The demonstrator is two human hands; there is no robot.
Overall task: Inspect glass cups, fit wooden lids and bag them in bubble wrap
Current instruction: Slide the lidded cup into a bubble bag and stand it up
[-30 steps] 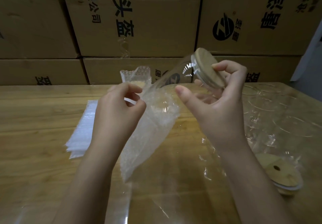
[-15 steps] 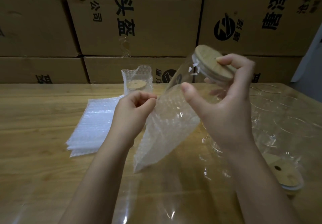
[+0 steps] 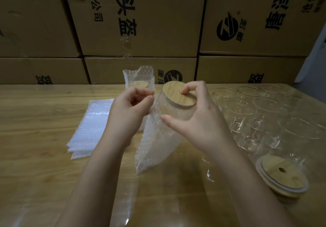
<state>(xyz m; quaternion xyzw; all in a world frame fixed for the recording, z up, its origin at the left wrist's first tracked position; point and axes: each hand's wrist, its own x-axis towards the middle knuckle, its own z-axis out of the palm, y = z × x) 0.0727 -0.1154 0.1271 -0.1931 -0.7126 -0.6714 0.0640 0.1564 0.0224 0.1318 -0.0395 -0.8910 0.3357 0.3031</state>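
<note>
Both hands work at the mouth of one bubble-wrap bag (image 3: 155, 147), held above the desk (image 3: 35, 120). The left hand (image 3: 130, 110) has its fingers curled and pinches the bag's upper edge between thumb and forefinger. The right hand (image 3: 199, 120) is curled round the glass cup (image 3: 173, 112), with a fingertip on the wooden lid (image 3: 178, 95) and the thumb against the cup's side through the wrap. The cup sits base-first in the bag with its lidded end showing out of the mouth. Its long axis leans, lid up and away toward the cardboard boxes (image 3: 158, 23), base down toward the person. The bag's closed end slants down to the left, and whether it touches the desk I cannot tell. To finish the step well, I judge the left hand should draw the edge up past the lid while the right presses the cup straight along its axis, so the lid is not knocked loose. Just behind stands a bagged cup (image 3: 139, 80), to the left a stack of flat bags (image 3: 88, 126), to the right the empty cups (image 3: 247, 113) and spare lids (image 3: 282, 175).
</note>
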